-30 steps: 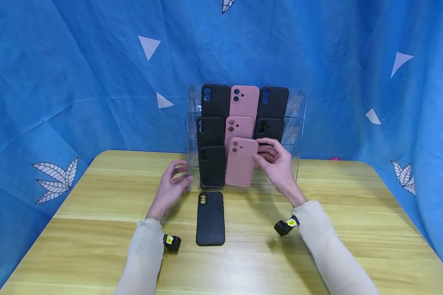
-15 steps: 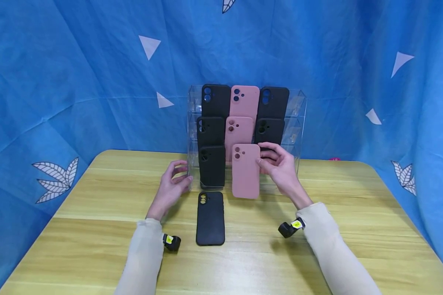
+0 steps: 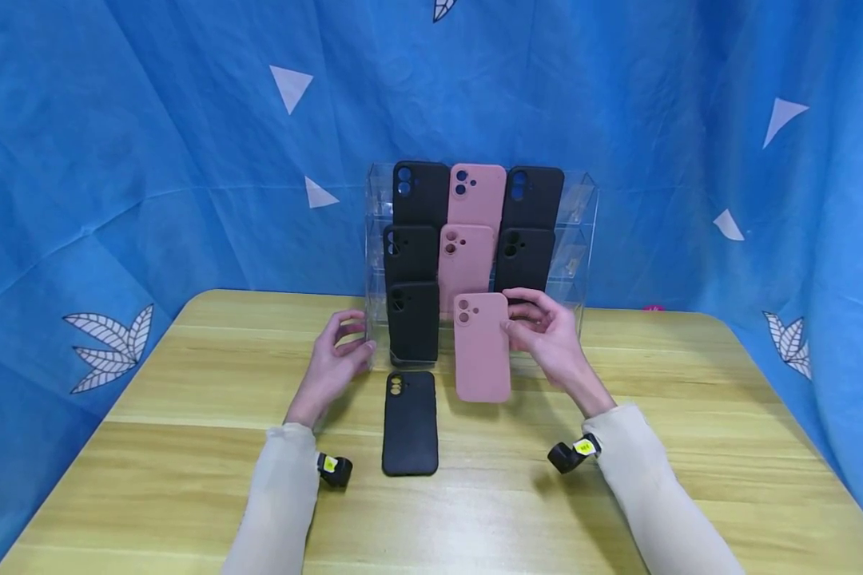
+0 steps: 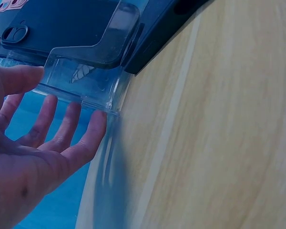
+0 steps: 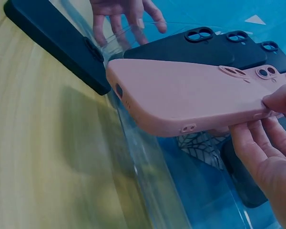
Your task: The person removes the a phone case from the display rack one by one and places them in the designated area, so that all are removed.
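Note:
My right hand (image 3: 552,342) pinches the upper right edge of a pink phone case (image 3: 482,355), thumb on its back and fingers behind. The case hangs upright, tilted slightly, in front of a clear tiered display stand (image 3: 575,228). In the right wrist view its lower end (image 5: 148,95) is off the table. My left hand (image 3: 333,366) touches the stand's left side, its fingertips resting against the clear panel (image 4: 81,76). A black phone case (image 3: 413,331) stands in the bottom tier at left. Another black phone case (image 3: 411,427) lies on the table before the stand.
Higher tiers hold several more cases: a black one (image 3: 410,251), a pink one (image 3: 466,259) and a black one (image 3: 525,259) in the middle, others above. The wooden table (image 3: 187,399) ends behind the stand at a blue curtain (image 3: 187,160).
My right hand has drawn the pink phone case down and slightly right, out of the bottom tier and toward me. My left hand has stayed at the stand's side.

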### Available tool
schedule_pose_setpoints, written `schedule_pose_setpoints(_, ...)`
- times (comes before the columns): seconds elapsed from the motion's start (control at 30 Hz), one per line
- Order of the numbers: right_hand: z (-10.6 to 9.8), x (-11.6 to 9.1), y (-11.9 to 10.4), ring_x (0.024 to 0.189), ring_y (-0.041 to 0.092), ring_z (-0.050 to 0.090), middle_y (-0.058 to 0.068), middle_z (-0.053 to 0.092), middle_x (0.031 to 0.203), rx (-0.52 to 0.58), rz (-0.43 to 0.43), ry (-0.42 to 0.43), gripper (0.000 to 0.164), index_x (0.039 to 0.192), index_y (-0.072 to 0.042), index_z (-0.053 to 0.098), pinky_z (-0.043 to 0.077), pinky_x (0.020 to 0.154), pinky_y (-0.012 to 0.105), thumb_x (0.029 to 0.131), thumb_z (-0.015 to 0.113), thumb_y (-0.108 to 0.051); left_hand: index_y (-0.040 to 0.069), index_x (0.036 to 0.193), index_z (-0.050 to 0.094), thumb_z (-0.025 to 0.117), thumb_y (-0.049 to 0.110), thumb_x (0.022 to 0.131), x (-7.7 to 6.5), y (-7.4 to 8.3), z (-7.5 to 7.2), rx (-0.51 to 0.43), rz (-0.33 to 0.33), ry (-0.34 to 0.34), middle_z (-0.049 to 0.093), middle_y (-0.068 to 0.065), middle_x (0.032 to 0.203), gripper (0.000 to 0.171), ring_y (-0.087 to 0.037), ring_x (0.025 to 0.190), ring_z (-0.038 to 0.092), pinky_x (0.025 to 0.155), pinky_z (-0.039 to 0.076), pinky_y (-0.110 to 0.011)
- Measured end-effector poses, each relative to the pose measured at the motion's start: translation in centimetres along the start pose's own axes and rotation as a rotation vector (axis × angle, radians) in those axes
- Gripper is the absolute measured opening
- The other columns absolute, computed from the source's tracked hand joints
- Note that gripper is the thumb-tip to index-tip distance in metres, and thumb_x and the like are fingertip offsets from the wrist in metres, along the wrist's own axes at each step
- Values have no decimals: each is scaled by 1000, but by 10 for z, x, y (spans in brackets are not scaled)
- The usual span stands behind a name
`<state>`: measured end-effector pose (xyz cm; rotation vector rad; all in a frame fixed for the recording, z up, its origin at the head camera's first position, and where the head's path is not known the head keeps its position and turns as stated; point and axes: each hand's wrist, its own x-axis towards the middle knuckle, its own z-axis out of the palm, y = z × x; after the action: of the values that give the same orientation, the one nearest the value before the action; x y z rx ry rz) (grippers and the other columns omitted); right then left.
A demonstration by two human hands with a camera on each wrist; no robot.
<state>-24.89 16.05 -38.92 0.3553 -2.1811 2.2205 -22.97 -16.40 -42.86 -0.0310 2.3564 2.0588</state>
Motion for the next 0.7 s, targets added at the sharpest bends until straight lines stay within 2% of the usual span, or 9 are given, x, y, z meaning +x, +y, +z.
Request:
schedule_pose_setpoints(0.17, 1, -5, 2, 84, 10, 74, -7, 72, 97, 9, 12, -36, 47, 138, 3, 53, 64, 68, 29, 92, 63, 10, 17, 144, 45, 61, 5, 100, 0, 1, 0, 1, 2, 0, 51, -18, 144, 48, -38, 125, 61, 89, 61, -43)
schedule_pose_setpoints(0.53, 1, -17, 10, 79, 12, 75, -5, 74, 95, 46, 30, -71, 46, 134, 2, 55, 64, 64, 32, 90, 64, 13, 17, 143, 46, 62, 3, 99, 1, 1, 1, -6, 3, 0, 51, -18, 143, 49, -38, 123, 62, 88, 61, -43)
schedule_pose_setpoints(0.7, 1, -22, 12, 80, 12, 74, -6, 73, 97, 16, 36, -88, 46, 135, 4, 53, 64, 66, 32, 91, 64, 12, 18, 144, 45, 61, 4, 100, 0, 1, 1, 0, 0, 0, 50, -18, 144, 49, -38, 124, 61, 90, 61, -44)
